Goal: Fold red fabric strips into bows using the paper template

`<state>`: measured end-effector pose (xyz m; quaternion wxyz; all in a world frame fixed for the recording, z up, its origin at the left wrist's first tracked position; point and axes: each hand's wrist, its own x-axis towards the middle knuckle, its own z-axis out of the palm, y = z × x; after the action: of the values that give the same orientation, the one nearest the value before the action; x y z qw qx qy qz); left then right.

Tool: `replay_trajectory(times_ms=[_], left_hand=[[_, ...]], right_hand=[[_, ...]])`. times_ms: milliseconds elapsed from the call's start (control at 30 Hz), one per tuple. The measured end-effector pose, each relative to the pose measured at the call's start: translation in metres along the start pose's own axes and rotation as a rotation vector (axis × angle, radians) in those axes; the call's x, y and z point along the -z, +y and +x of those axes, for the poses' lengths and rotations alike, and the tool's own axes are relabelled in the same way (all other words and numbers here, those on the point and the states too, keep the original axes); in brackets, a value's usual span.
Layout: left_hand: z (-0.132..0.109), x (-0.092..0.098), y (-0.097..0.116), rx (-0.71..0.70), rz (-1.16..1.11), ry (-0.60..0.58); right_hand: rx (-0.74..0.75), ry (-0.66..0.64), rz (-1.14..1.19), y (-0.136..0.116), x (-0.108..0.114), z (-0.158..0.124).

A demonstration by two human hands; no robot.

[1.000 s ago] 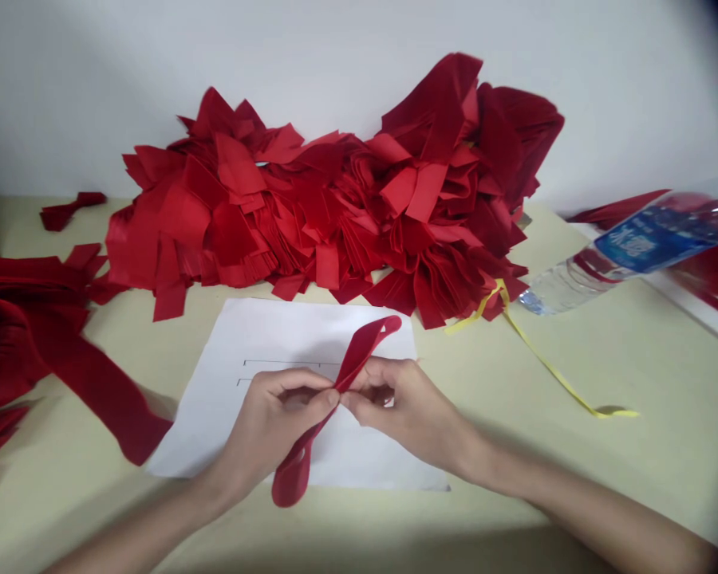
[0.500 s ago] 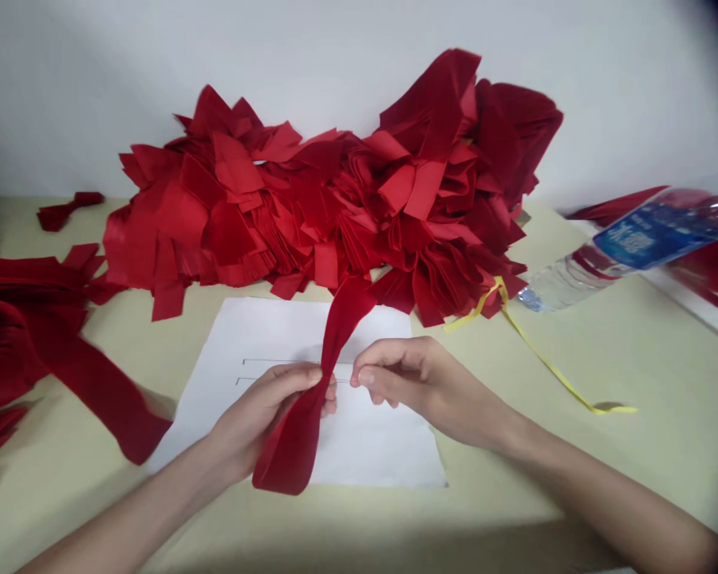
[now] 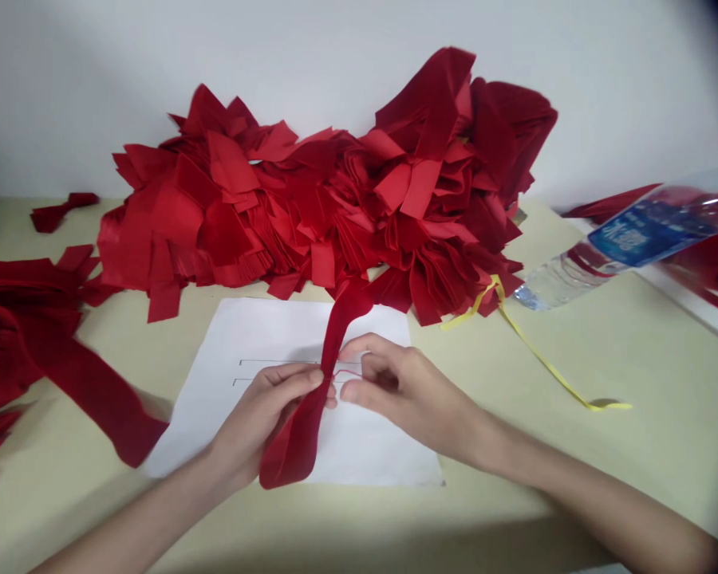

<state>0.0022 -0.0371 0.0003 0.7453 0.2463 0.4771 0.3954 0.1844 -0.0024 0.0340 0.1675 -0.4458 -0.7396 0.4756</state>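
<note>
My left hand (image 3: pixel 281 399) pinches a dark red velvet ribbon (image 3: pixel 293 446) at its narrow, gathered middle, thumb on top. One looped end hangs toward me and the other reaches away to the red pile. From the pinched waist a thin red thread (image 3: pixel 348 371) bends across to my right hand (image 3: pixel 395 383). There the thumb and forefinger are parted, while the thread runs in to the curled fingers behind them; its far end is hidden. Both hands are over a white paper sheet (image 3: pixel 215 414) printed with thin black lines.
A big heap of red velvet pieces (image 3: pixel 299 207) lies along the wall. More red ribbon (image 3: pixel 96 399) is at the left, beside a small red bow (image 3: pixel 63 212). A tilted water bottle (image 3: pixel 622 237) and a yellow strip (image 3: pixel 544 363) are at the right, on the pale table (image 3: pixel 514 518).
My right hand has moved left, closer to the ribbon's middle, and its thumb and forefinger have spread apart. My left hand keeps its pinch; the ribbon's near loop has turned slightly.
</note>
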Motion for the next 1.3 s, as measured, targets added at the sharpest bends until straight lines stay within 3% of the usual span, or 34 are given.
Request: replay_trajectory(times_ms=[167,300,467,767,967,1167,1300], left_hand=[[-0.005,-0.005,0.000,-0.065,0.162,0.076],[-0.006,-0.008,0.001,-0.095,0.206,0.110],[-0.003,-0.003,-0.001,0.002,0.041,-0.014],[-0.001,0.002,-0.001,0.028,-0.165,-0.146],[0.002,0.002,-0.006,-0.008,-0.143,-0.059],[0.001,-0.003,-0.006,-0.028,-0.126,0.034],[-0.001,-0.006,-0.004,-0.031,-0.115,0.048]], right_hand=[[0.032,0.190,-0.232,-0.001,-0.010,-0.001],[0.105,0.149,-0.239,-0.003,-0.009,-0.002],[0.087,0.148,-0.052,-0.006,0.003,-0.001],[0.042,0.437,0.173,-0.022,0.024,-0.002],[0.162,0.267,0.229,-0.038,0.007,0.003],[0.372,0.328,0.106,-0.074,0.003,0.018],[0.432,0.276,-0.007,-0.077,0.005,0.041]])
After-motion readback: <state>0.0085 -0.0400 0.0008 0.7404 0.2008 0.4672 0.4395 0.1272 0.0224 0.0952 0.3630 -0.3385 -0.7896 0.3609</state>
